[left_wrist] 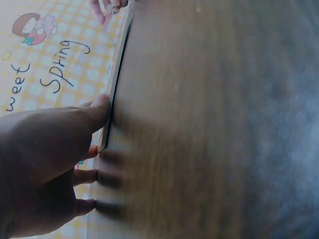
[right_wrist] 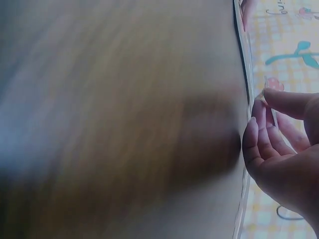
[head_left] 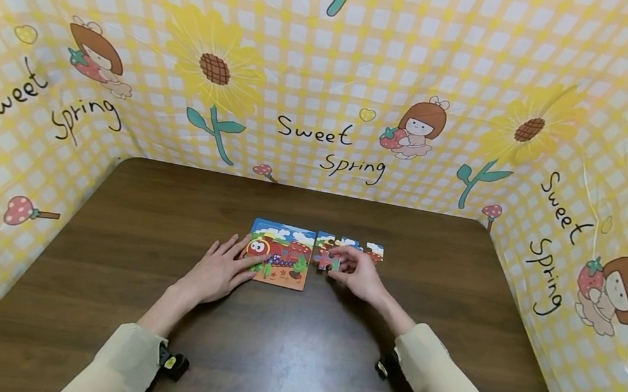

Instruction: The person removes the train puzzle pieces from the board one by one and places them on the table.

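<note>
Brown table (head_left: pixel 286 353). Near centre, puzzle board (head_left: pixel 292 252) touched at eight o'clock by left hand (head_left: pixel 217 273), fingers spread. At board's three o'clock: right hand (head_left: pixel 360 275); loose pieces (head_left: pixel 375 251), apparently several, partly hidden; held piece (head_left: pixel 331 262), pinched by thumb and fingers.

Multicoloured rectangular picture board (head_left: pixel 289 252) on brown wood-grain table (head_left: pixel 285 359), bare left hand (head_left: pixel 216 277) on its left side, small multicoloured jigsaw pieces (head_left: pixel 375 251) just right of it, one piece (head_left: pixel 330 261) in bare right hand (head_left: pixel 361 278), spacing hard to tell, yellow-white checked fabric (head_left: pixel 314 81) behind
</note>
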The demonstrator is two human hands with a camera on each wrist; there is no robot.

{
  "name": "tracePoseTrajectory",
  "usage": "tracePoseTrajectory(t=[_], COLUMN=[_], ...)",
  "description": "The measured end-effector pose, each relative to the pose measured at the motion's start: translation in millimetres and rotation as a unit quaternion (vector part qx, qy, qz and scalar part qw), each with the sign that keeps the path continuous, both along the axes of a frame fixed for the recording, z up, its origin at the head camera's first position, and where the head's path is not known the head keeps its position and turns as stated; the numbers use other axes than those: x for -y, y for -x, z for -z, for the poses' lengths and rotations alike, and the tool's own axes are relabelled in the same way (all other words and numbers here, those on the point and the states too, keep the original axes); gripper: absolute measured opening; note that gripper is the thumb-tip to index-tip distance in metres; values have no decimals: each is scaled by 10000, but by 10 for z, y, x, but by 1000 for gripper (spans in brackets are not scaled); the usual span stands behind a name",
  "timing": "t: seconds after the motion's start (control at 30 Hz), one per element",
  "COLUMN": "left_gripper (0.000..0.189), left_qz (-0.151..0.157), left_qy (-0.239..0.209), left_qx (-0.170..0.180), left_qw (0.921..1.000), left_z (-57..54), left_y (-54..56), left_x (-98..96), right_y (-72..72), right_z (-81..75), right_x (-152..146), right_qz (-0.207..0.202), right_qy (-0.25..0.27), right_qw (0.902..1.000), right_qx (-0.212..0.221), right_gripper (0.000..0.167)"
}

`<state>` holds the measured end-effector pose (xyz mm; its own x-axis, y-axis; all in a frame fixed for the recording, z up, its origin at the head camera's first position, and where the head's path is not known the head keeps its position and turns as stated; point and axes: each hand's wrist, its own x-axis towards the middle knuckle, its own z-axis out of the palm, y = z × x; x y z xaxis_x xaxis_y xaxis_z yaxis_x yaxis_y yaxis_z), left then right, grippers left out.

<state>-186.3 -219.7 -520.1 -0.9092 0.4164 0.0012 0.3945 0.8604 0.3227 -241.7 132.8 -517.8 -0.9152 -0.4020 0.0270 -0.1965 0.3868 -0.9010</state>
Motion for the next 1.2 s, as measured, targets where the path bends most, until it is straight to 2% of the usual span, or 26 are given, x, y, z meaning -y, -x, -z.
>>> tracePoseTrajectory(t=[0.2,0.53,0.77,0.93,1.2], left_gripper=[50,51,51,50,52], left_qz=[-33,-30,-24,17,-57], left_qy=[-92,94,-31,-151,63], left_qx=[35,56,36,36,82], left_qw=[9999,9999,10000,9999,9999], left_z=[0,-18,8,37,-6], left_y=[-3,14,15,27,7], left_x=[-8,-16,-6,16,-15], right_y=[-22,-55,-35,-45,-38], right_z=[9,-9,-19,-22,-27], right_x=[-197,-483,-676,-776,-837], right_qz=[38,130,121,219,163], right_qy=[11,-156,-466,-652,-964], right_qw=[10000,9997,9985,9974,9941], right_qx=[7,-136,-271,-218,-470], right_gripper=[40,40,41,41,39])
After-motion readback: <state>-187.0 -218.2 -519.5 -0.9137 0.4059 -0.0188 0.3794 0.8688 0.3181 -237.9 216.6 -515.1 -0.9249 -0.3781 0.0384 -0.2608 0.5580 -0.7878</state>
